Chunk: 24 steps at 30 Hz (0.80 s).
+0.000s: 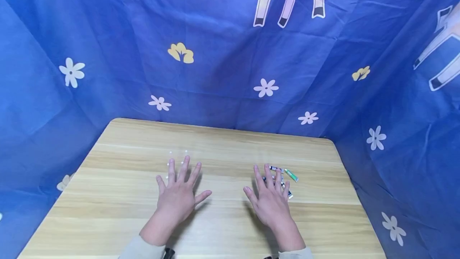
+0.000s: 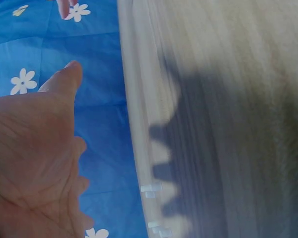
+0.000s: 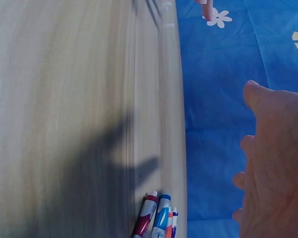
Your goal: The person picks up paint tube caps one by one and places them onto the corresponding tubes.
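Note:
My left hand [image 1: 177,200] is held over the left part of the wooden table [image 1: 223,231], palm down, its fingers straight and spread. Around its fingertips in the head view lie several tiny white pieces, which look like short pale cylinders [image 2: 151,188] in the left wrist view. My right hand [image 1: 271,205] hovers in the same pose on the right, with its shadow beneath it. Its fingers partly hide a loose group of small paint tubes, among them a green tube [image 1: 291,175]. A red tube [image 3: 146,216] and a blue tube [image 3: 162,213] show in the right wrist view. Both hands hold nothing.
A blue cloth [image 1: 215,79] printed with flowers and animals hangs behind the table and along both sides. The table's rounded far edge [image 1: 230,128] runs close to the cloth.

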{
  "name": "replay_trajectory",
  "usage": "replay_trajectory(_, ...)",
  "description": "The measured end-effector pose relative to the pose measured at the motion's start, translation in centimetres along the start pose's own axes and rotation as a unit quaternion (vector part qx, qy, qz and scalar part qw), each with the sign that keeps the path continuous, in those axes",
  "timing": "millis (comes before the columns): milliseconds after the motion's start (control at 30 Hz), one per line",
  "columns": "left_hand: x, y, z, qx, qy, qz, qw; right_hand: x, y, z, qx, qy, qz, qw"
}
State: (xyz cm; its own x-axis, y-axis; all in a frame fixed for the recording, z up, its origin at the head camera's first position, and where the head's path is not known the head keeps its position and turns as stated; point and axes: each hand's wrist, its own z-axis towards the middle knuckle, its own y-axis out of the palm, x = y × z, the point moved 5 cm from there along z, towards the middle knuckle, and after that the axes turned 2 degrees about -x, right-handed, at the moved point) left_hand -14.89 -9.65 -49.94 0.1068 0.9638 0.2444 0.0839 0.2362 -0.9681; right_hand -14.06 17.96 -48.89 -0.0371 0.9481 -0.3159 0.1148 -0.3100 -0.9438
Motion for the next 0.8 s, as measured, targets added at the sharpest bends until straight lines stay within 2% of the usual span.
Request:
replay_trajectory(300,0.0,-1.1,-0.1,0.018,0.001,-0.006,0.9998,-0.1,-0.9,0.0,-0.003,-0.009,-0.004,1.000)
replay_trajectory(467,-0.6,-1.4,-0.2,0.031,-0.003,-0.016,0.9994,0.1,-1.4,0.0,0.000,-0.014,-0.003,1.000)
replay_trajectory(700,-3.4,-2.6,-0.6,0.060,-0.040,-0.083,0.9939,1.7,-2.4,0.0,0.009,0.006,0.026,1.000)
replay_trajectory(800,-5.1,-3.3,-0.6,0.093,-0.045,-0.120,0.9873,3.0,-2.9,0.0,0.017,0.022,0.033,0.999)
